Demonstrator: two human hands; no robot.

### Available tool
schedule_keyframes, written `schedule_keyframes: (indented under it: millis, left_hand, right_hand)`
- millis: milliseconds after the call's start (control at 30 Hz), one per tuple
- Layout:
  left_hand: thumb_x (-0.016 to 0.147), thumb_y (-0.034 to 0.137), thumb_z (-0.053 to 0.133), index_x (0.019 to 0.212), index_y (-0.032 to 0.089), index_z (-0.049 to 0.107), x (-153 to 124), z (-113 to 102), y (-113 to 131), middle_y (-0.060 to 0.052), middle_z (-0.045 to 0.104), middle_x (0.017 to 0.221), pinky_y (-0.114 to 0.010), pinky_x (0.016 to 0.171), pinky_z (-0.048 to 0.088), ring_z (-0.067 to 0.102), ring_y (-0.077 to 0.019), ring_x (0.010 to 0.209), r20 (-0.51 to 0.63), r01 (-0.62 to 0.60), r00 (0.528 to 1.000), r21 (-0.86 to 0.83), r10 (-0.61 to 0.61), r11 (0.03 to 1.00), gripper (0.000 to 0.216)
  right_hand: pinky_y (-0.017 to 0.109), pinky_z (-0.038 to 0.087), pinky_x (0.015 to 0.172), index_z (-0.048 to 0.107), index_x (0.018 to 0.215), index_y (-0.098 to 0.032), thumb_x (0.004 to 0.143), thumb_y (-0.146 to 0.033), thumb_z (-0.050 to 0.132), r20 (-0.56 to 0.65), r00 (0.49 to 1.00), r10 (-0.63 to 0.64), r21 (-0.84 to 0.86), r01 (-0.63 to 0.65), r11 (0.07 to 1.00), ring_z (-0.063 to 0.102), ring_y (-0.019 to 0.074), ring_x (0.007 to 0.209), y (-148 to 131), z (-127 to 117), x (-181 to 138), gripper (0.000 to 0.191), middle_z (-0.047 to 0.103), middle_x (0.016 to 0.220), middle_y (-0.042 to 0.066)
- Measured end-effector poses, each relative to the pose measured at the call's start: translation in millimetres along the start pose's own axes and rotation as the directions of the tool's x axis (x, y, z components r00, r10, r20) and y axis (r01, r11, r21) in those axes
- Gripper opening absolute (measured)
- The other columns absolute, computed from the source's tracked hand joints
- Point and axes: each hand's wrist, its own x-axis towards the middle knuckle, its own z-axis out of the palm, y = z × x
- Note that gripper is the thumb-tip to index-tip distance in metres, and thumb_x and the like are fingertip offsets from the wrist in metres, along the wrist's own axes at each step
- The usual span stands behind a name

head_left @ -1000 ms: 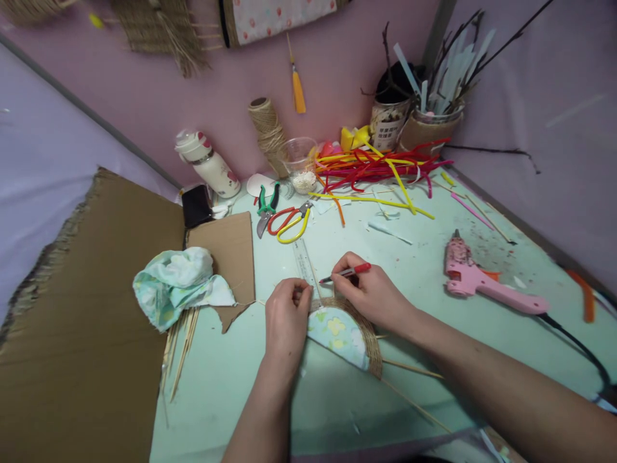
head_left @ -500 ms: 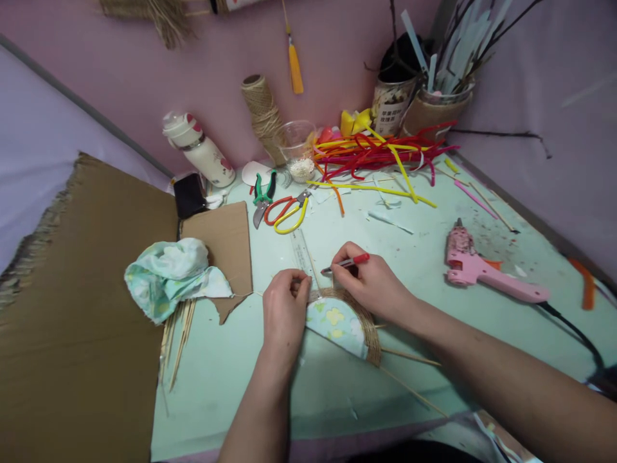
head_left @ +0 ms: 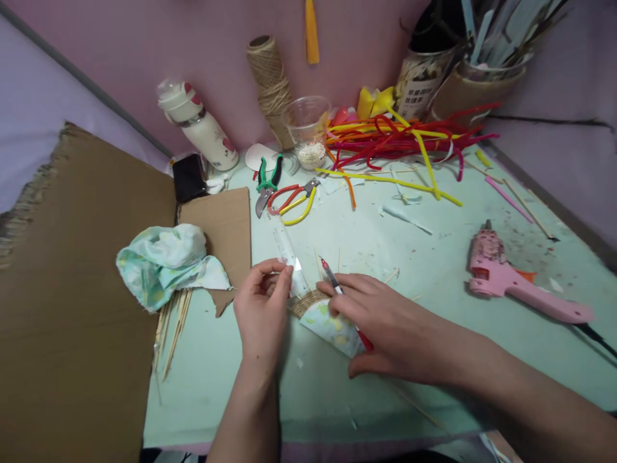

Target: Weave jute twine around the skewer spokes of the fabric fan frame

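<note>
My left hand [head_left: 263, 308] pinches a clear ruler [head_left: 283, 244] between thumb and fingers, just left of a half-round piece covered in floral fabric [head_left: 324, 326]. A band of woven twine [head_left: 308, 303] runs along the curved edge of that piece, and thin sticks [head_left: 317, 260] poke out beyond it. Spread over its right part is my right hand [head_left: 393, 328], which hides much of it. A red pen [head_left: 331, 278] is tucked among the fingers of this hand, its red tip pointing away from me.
Pruning shears [head_left: 267, 183] and scissors [head_left: 299, 204] lie beyond the ruler. To the right is a pink glue gun [head_left: 525, 283]. Crumpled floral cloth [head_left: 164, 263] covers part of the cardboard [head_left: 229, 225] at left. Pipe cleaners [head_left: 400, 141], a plastic cup [head_left: 308, 128] and a bottle [head_left: 205, 132] stand or lie behind.
The ruler has shifted left with my left hand, away from the stick. My right hand has gone from a writing grip to lying spread over the fabric piece, the pen still among its fingers.
</note>
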Motion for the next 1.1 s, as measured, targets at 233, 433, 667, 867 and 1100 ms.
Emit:
schedule_keyframes:
  millis: [233,433,667,867,1100]
  left_hand:
    - [0.075,0.030,0.067,0.084,0.015,0.066,0.8,-0.5,-1.3,-0.003,0.068,0.086,-0.019,0.056,0.047,0.057,-0.0076,0.061,-0.004,0.004,1.000,0.060,-0.004,0.998,0.017]
    - [0.078,0.028,0.063,0.085,0.017,0.066,-0.1,-0.1,-7.5,-0.002,0.067,0.083,-0.021,0.059,0.046,0.056,-0.0094,0.063,0.067,-0.044,0.997,0.175,0.032,0.984,0.013]
    - [0.081,0.026,0.060,0.083,0.018,0.064,0.0,3.8,-11.3,-0.002,0.066,0.082,-0.024,0.062,0.047,0.057,-0.0100,0.062,0.145,-0.159,0.982,0.287,0.121,0.945,0.009]
    - [0.081,0.022,0.060,0.083,0.018,0.063,0.4,6.8,-12.6,-0.001,0.065,0.082,-0.023,0.062,0.046,0.057,-0.0094,0.063,0.156,-0.215,0.973,0.335,0.171,0.917,0.006]
    - [0.082,0.019,0.058,0.082,0.018,0.062,0.5,9.5,-14.3,-0.001,0.064,0.083,-0.023,0.064,0.047,0.058,-0.0102,0.067,0.180,-0.273,0.959,0.362,0.220,0.891,0.004]
  right_hand:
    - [0.051,0.039,0.096,0.057,0.102,-0.018,0.059,-0.049,0.080,-0.005,0.999,0.038,-0.193,-0.038,0.980,0.046,0.0353,0.120,0.3,14.2,1.9,0.057,0.059,0.122,0.016]
    - [0.048,0.044,0.089,0.056,0.104,-0.016,0.063,-0.055,0.075,-0.023,0.995,0.100,-0.312,-0.102,0.945,0.050,0.0336,0.116,-3.3,17.3,1.9,0.059,0.059,0.120,0.016]
    - [0.047,0.045,0.088,0.056,0.104,-0.017,0.065,-0.057,0.072,-0.012,0.994,0.106,-0.342,-0.103,0.934,0.051,0.0337,0.115,-5.2,17.2,0.7,0.058,0.059,0.121,0.016]
    - [0.047,0.045,0.088,0.056,0.104,-0.016,0.066,-0.057,0.072,-0.019,0.996,0.090,-0.346,-0.091,0.934,0.050,0.0339,0.115,-4.7,17.6,0.9,0.058,0.059,0.120,0.017]
    - [0.047,0.044,0.088,0.057,0.102,-0.016,0.067,-0.057,0.071,-0.022,0.996,0.085,-0.347,-0.087,0.934,0.050,0.0343,0.116,-4.3,17.4,1.0,0.056,0.059,0.119,0.017]
